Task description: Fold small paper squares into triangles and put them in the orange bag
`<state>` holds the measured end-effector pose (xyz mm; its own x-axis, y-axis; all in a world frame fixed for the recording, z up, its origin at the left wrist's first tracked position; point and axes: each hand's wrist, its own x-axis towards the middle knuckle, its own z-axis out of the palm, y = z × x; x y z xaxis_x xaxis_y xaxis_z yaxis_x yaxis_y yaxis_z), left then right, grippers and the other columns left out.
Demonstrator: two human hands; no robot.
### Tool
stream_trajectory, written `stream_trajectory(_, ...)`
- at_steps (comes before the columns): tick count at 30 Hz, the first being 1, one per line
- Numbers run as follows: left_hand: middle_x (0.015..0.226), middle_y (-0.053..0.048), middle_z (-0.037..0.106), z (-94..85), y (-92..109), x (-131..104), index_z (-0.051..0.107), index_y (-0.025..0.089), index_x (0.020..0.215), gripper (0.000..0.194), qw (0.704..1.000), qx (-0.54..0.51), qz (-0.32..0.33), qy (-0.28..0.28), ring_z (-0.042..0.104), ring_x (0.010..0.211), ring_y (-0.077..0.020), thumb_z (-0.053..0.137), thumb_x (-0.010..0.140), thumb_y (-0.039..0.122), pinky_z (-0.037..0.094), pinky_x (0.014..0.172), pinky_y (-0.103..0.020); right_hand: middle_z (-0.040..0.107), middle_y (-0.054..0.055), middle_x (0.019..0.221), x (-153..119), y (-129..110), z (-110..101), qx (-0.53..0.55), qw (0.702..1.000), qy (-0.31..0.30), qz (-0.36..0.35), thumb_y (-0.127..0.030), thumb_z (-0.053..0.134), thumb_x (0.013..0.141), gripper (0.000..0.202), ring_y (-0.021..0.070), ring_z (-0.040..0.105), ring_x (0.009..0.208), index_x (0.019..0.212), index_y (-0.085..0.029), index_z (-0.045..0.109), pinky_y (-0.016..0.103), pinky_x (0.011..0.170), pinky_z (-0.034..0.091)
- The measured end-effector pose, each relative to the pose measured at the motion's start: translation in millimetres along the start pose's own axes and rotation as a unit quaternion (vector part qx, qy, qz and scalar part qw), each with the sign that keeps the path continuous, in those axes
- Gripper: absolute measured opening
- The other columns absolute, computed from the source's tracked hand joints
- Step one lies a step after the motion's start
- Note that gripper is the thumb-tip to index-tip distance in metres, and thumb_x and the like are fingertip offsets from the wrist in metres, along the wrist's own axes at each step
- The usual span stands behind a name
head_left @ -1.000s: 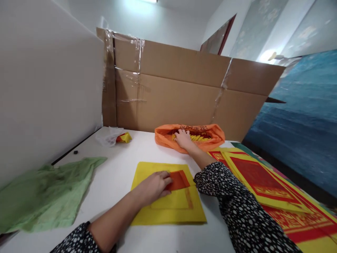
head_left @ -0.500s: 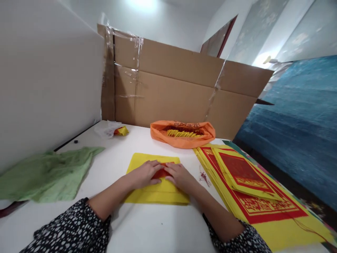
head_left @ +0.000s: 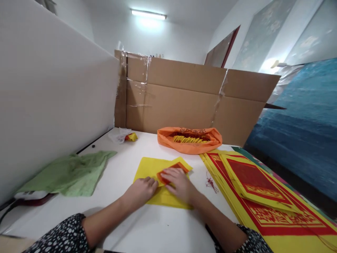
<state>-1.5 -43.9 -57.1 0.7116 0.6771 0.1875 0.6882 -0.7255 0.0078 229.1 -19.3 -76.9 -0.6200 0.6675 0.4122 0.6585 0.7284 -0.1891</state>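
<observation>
Head view: the left hand (head_left: 144,189) curls beside the red paper (head_left: 181,165), its grip impossible to tell; the right hand (head_left: 179,182) lies over it, fingers loosely spread. Yellow paper (head_left: 152,165) extends beneath both. White table (head_left: 158,232) runs leftward to the cloth (head_left: 71,172), bag (head_left: 184,149) beyond, prints (head_left: 252,179) rightward.

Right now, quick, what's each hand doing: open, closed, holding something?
Left hand: fingers curled over the thin yellow sheets; grip cannot be told.
Right hand: open, fingers resting on the flat red-orange rectangle.
</observation>
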Motion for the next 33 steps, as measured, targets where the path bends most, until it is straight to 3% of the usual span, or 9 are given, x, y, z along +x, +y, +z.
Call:
stream_trajectory(3,0.087,-0.009,0.066,6.5,4,-7,0.061,0.016,0.092,0.014,0.999,-0.026,0.001,0.022,0.062,0.08,-0.0224,0.047,0.093,0.014,0.048,0.069,-0.031,0.065,0.006,0.122,1,-26,18,0.051,0.998,0.022,-0.026,-0.025,0.053,0.093,0.027,0.0228,0.055,0.11,0.116,-0.026,0.067,0.039,0.092,0.045)
stream_trajectory(6,0.097,-0.008,0.066,6.9,-11,-14,0.062,0.018,0.1,0.018,0.991,-0.119,-0.029,0.053,0.062,0.09,-0.0209,0.045,0.094,0.018,0.049,0.078,-0.031,0.067,0.006,0.12,2,-32,26,0.119,0.992,0.041,-0.013,-0.021,0.054,0.092,0.026,0.0216,0.056,0.107,0.111,-0.024,0.071,0.037,0.092,0.047)
stream_trajectory(9,0.099,-0.005,0.068,5.3,-35,-17,0.063,0.021,0.103,0.02,0.969,-0.223,-0.077,0.073,0.064,0.09,-0.0186,0.047,0.092,0.019,0.049,0.08,-0.03,0.069,0.005,0.112,7,-32,23,0.187,0.979,0.052,0.058,-0.017,0.058,0.086,0.018,0.0205,0.058,0.101,0.092,-0.021,0.074,0.032,0.087,0.048)
stream_trajectory(12,0.093,-0.002,0.071,6.5,-53,-10,0.065,0.021,0.101,0.018,0.936,-0.309,-0.145,0.083,0.066,0.086,-0.0181,0.055,0.087,0.023,0.049,0.08,-0.028,0.068,0.004,0.084,17,-32,20,0.203,0.963,0.077,0.16,-0.02,0.059,0.086,0.019,0.017,0.06,0.076,0.068,-0.019,0.067,0.027,0.067,0.047)
stream_trajectory(14,0.086,0.0,0.072,8.5,-57,-3,0.064,0.022,0.103,0.019,0.917,-0.341,-0.183,0.094,0.067,0.08,-0.0175,0.057,0.085,0.024,0.049,0.077,-0.027,0.062,0.001,0.07,23,-28,21,0.194,0.955,0.091,0.205,-0.023,0.057,0.087,0.025,0.0153,0.055,0.064,0.063,-0.019,0.061,0.026,0.059,0.042)
stream_trajectory(19,0.089,0.0,0.07,11.8,-52,10,0.065,0.021,0.092,0.013,0.915,-0.294,-0.233,0.149,0.064,0.077,-0.018,0.059,0.081,0.017,0.046,0.072,-0.028,0.064,0.0,0.072,32,-14,29,0.178,0.956,0.077,0.222,-0.019,0.054,0.087,0.01,0.0173,0.059,0.069,0.082,-0.019,0.063,0.026,0.066,0.042)
stream_trajectory(25,0.087,-0.003,0.066,15.6,-43,7,0.067,0.02,0.085,0.023,0.949,-0.221,-0.172,0.145,0.061,0.083,-0.0187,0.047,0.089,0.01,0.045,0.075,-0.029,0.067,0.003,0.081,33,-13,29,0.111,0.963,0.043,0.241,-0.019,0.052,0.089,0.022,0.021,0.063,0.076,0.111,-0.02,0.057,0.028,0.068,0.044)
stream_trajectory(33,0.093,-0.005,0.065,17.5,-37,0,0.068,0.019,0.096,0.027,0.982,-0.109,-0.131,0.083,0.056,0.09,-0.0209,0.048,0.088,0.002,0.047,0.082,-0.033,0.067,0.001,0.093,35,-13,26,0.105,0.973,0.023,0.203,-0.016,0.051,0.091,0.016,0.0173,0.063,0.086,0.095,-0.024,0.063,0.026,0.075,0.044)
